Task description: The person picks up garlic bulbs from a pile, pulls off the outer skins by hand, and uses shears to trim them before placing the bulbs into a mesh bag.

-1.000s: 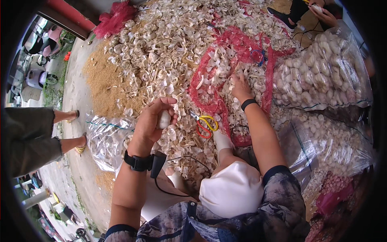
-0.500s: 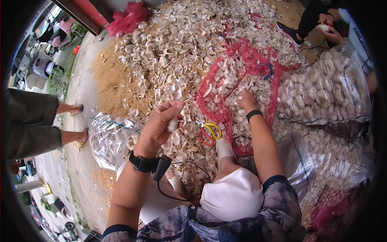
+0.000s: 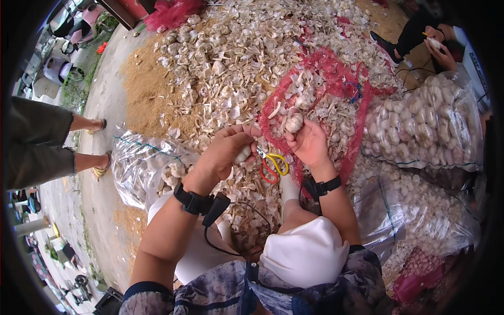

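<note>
My left hand (image 3: 236,149) is curled round a pale garlic bulb (image 3: 242,154), mostly hidden by my fingers. To its right, my right hand (image 3: 310,142) is turned palm up, its fingertips gripping another whole bulb (image 3: 293,122). Scissors (image 3: 274,168) with red and yellow handles lie just beyond my left fingers, their blades partly behind them. Under and around both hands is a heap of dry garlic skins and stalks (image 3: 220,84), with a torn red mesh bag (image 3: 358,149) spread over it on the right.
Clear sacks of garlic (image 3: 415,121) lie at the right; another plastic sack (image 3: 142,163) lies at the left. A standing person's legs (image 3: 42,142) are at the left edge. A co-worker's hands (image 3: 441,52) hold something pale at the top right. A red mesh bundle (image 3: 170,13) lies at the back.
My right hand has risen from the skins and turned palm up with a bulb in it, coming back toward my left hand. My left hand has moved right.
</note>
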`<state>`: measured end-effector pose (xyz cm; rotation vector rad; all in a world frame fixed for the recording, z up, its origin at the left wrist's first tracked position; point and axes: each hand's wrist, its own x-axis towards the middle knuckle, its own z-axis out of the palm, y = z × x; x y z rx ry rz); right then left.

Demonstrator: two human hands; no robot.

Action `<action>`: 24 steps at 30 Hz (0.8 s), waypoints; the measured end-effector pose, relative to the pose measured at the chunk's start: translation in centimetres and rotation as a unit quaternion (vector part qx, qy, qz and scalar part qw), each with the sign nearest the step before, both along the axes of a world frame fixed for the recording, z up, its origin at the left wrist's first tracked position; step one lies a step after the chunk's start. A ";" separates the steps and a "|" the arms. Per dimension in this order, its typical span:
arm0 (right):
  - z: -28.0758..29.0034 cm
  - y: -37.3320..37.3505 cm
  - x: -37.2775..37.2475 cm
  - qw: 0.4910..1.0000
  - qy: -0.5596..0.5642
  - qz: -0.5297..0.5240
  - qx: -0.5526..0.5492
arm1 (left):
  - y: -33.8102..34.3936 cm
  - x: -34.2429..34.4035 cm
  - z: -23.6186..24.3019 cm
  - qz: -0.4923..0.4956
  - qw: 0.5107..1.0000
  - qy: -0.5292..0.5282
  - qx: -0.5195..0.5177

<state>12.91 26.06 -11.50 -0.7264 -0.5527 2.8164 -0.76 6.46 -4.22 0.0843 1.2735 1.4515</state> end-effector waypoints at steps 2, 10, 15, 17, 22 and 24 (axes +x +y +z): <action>1.8 -1.4 -0.6 0.999 0.036 0.027 0.003 | 0.4 0.5 0.3 -0.017 1.000 0.007 -0.010; 4.6 -4.5 -0.4 0.968 0.095 0.106 0.207 | 1.3 2.1 1.3 -0.059 0.946 0.318 0.010; 5.4 -6.5 -0.2 0.886 -0.042 0.090 0.454 | 0.7 1.8 1.0 -0.155 0.940 0.298 -0.068; 3.7 -6.4 -0.4 0.752 -0.015 0.020 0.658 | 0.7 2.2 1.0 -0.155 0.931 0.316 -0.092; 3.1 -6.2 -0.3 0.769 0.011 -0.051 0.637 | 0.9 2.9 0.7 -0.139 0.961 0.238 -0.016; 4.9 -6.3 0.3 0.967 -0.073 0.103 0.222 | 0.6 3.0 0.7 -0.144 0.965 0.220 -0.009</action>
